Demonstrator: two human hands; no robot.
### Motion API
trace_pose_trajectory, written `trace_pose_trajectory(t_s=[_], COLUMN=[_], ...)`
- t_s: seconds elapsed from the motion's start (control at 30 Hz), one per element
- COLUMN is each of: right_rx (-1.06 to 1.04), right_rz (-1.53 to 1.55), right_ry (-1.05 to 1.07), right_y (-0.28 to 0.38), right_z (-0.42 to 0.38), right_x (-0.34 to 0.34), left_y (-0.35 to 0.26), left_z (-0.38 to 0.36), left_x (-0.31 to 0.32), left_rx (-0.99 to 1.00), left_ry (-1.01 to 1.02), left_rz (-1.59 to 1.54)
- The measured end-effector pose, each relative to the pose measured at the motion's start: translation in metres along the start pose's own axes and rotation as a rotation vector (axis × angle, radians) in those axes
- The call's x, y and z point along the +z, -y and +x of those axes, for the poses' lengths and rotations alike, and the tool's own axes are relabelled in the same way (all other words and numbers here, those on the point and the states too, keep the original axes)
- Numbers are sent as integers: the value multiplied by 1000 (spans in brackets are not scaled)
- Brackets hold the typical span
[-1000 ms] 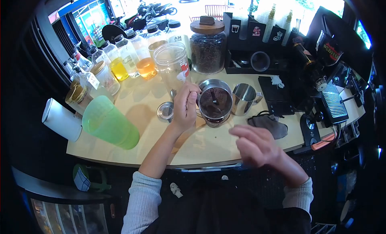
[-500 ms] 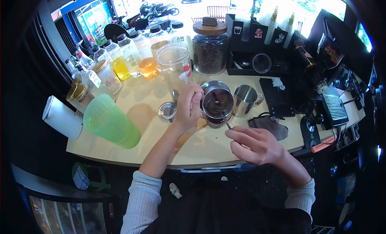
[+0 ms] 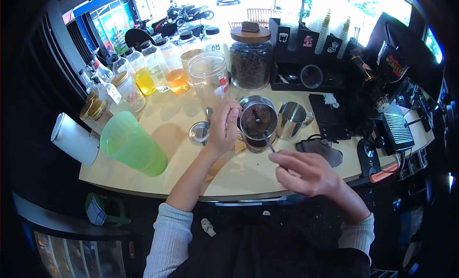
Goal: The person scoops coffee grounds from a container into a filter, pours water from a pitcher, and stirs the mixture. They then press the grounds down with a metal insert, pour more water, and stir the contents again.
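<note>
My left hand (image 3: 224, 127) is closed at the left side of a steel pitcher (image 3: 245, 103), probably around its handle, which my fingers hide. Dark brown liquid (image 3: 253, 116) with small bubbles fills part of the pitcher. My right hand (image 3: 306, 175) pinches the thin handle of a spoon (image 3: 269, 143), whose other end dips into the liquid. Just below the pitcher's front rim, part of a clear glass vessel (image 3: 256, 144) with dark contents shows. A second steel pitcher (image 3: 290, 121) stands close by on the right.
Left of my hand are a round metal lid (image 3: 199, 132) and a tall clear jar (image 3: 203, 94). A green pitcher (image 3: 136, 146) leans toward the left. Bottles (image 3: 177, 75) and a coffee bean jar (image 3: 251, 60) line the back. Right lie a grey cloth pouch (image 3: 322, 151) and a scale (image 3: 334, 130).
The spoon and my right hand have shifted slightly to the right. More bubbles show on the brown liquid. My left hand and the pitcher stay nearly in place.
</note>
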State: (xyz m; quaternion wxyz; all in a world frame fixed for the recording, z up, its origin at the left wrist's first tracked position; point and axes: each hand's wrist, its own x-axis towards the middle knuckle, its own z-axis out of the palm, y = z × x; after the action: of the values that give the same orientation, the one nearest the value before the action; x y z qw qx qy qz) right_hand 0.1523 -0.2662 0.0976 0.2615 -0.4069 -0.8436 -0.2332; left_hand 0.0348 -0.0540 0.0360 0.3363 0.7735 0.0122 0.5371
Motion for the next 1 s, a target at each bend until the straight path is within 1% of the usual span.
trace_pose_trajectory(t_s=[0.07, 0.13, 0.17, 0.2, 0.27, 0.3, 0.33, 0.4, 0.47, 0.53, 0.6, 0.67, 0.7, 0.73, 0.8, 0.83, 0.87, 0.93, 0.97, 1.0], right_rx=[7, 43, 14, 17, 10, -17, -12, 51, 51, -9, -21, 81, 142, 139, 78, 27, 27, -7, 40, 37], right_rz=[-11, 8, 16, 15, 112, 84, 83, 36, 29, 105, 97, 61, 53, 51, 127, 130, 131, 35, 43, 41], right_ry=[-19, -91, -184, -183, -214, -153, -154, -121, -161, -258, -216, -104, -109, -110, -284, -277, -276, -124, -62, -63], right_y=[-2, -2, -1, 1, 9, 11, 9, -1, 4, 10, 9, 0, -2, -1, 3, 5, 4, -1, -2, -3], right_z=[0, -2, -2, -4, -8, -5, -6, -8, -7, -4, -2, -5, -6, -4, -3, -3, -2, -1, -2, -1], right_x=[-7, -10, -8, -6, -4, -5, -3, 1, -3, -3, -2, 2, 0, -1, -3, -3, -2, 1, -4, -8], left_y=[0, 1, 1, 2, 2, 1, -2, -2, 2, 2, 1, 1, 1, 1, 1, 2, 2, 1, 0, 1], left_z=[-1, -1, 0, 0, 1, 0, -1, -1, -2, -1, -1, -2, -2, -2, -1, -1, -1, -2, -2, -1], left_x=[0, -1, 0, 1, 1, 1, 2, 2, 1, 1, 2, 1, 1, 1, 1, 1, 2, 2, 2, 1], left_rx=[-22, -7, 8, 8, 73, 71, 33, 0, 0, 23, 45, 6, 7, 15, 22, 31, 40, 25, 12, 15], left_ry=[9, 12, 14, 15, -6, -6, -4, 2, 15, 5, 1, 4, 6, 11, 11, 3, -4, -2, 1, 1], left_rz=[-17, -16, -14, -17, 2, 2, -24, -52, -19, -23, -30, -31, -31, -25, -18, -26, -35, -38, -39, -38])
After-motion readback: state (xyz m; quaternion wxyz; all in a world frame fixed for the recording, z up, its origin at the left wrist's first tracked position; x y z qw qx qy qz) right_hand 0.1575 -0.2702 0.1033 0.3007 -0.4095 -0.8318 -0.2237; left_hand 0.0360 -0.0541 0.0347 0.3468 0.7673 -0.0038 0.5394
